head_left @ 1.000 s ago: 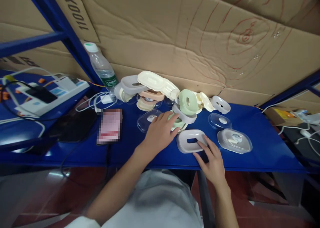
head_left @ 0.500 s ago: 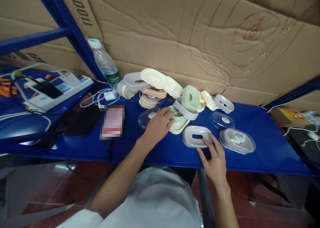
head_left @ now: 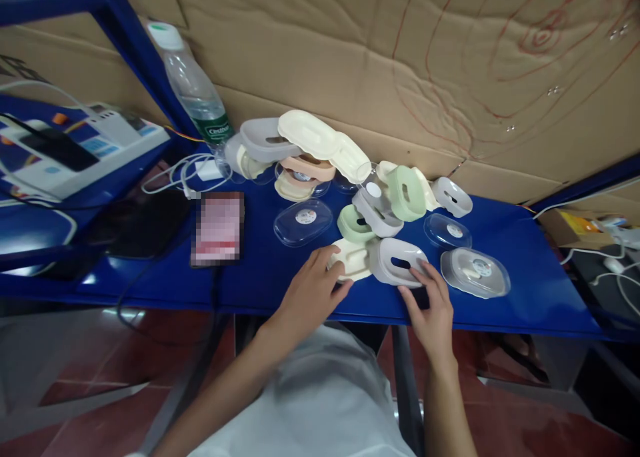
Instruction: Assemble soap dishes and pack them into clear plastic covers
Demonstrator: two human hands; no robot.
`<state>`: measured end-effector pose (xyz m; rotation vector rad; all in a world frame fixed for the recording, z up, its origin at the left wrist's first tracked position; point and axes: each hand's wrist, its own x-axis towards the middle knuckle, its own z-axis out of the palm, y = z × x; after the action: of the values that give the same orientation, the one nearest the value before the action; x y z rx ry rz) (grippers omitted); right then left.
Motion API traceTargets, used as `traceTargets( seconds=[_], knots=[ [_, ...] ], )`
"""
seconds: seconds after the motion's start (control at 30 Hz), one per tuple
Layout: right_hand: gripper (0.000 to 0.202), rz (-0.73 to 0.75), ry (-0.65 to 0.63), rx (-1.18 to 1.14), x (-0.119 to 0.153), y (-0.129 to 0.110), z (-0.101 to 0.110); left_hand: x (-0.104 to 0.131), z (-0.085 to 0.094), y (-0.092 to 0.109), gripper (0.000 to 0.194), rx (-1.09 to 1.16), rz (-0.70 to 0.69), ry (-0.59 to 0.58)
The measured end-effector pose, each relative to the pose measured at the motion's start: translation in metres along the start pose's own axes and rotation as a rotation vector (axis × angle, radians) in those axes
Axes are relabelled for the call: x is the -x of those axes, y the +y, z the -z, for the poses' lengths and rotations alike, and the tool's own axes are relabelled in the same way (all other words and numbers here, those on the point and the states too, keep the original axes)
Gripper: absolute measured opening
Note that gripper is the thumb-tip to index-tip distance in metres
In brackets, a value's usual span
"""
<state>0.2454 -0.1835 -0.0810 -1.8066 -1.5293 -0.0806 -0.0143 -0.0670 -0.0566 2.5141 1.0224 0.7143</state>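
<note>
My left hand (head_left: 317,280) is closed on the left edge of a cream ridged oval tray (head_left: 356,262) at the front of the blue table. Right of the tray, touching it, is a tilted light grey oval plastic box (head_left: 393,270) with a long slot. My right hand (head_left: 431,297) grips this box by its right side, fingers inside, thumb at the front. Just behind the tray lie a green slotted box (head_left: 353,223), a grey box (head_left: 383,210) and another green box (head_left: 407,193), piled together. A clear oval lid (head_left: 303,223) lies to the left.
A lidded grey box (head_left: 475,273) and a clear lid (head_left: 449,231) sit at right. Behind are more cream trays (head_left: 307,133), a grey box (head_left: 265,140) and a water bottle (head_left: 195,97). A phone (head_left: 217,229) and power strip (head_left: 95,153) lie at left.
My left hand has come toward the front edge with the cream tray, which now shows beside the grey box. The green and grey boxes behind have shifted and tipped apart. The view has moved slightly.
</note>
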Motion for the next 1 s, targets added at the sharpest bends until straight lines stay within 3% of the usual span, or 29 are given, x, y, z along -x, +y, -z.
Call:
traceTargets(
  seconds=[0.17,0.33,0.4,0.6,0.7,0.83,0.93,1.0],
  knots=[
    [0.039,0.073,-0.108,-0.054,-0.01,-0.015,-0.002,0.021,0.025,-0.023,0.006,0.221,-0.032,-0.154],
    [0.042,0.236,-0.252,-0.002,-0.008,-0.05,-0.022,0.03,0.034,-0.036,0.055,0.303,0.063,-0.1],
    [0.046,0.271,-0.278,0.032,-0.006,-0.06,-0.028,0.034,0.033,-0.04,0.066,0.305,0.061,-0.101],
    [0.048,0.343,-0.341,0.07,-0.003,-0.07,-0.033,0.043,0.041,-0.05,0.051,0.203,-0.028,-0.101],
    [0.05,0.347,-0.347,0.084,-0.002,-0.07,-0.034,0.037,0.053,-0.053,0.044,0.166,-0.023,-0.068],
    [0.062,0.337,-0.326,0.098,-0.001,-0.07,-0.034,0.01,0.055,-0.059,0.05,-0.054,0.135,0.133],
    [0.064,0.301,-0.319,0.097,0.0,-0.069,-0.035,-0.013,0.048,-0.067,0.07,-0.192,0.242,0.062],
    [0.063,0.277,-0.33,0.094,0.001,-0.069,-0.036,-0.021,0.047,-0.072,0.066,-0.19,0.276,0.029]
  ],
)
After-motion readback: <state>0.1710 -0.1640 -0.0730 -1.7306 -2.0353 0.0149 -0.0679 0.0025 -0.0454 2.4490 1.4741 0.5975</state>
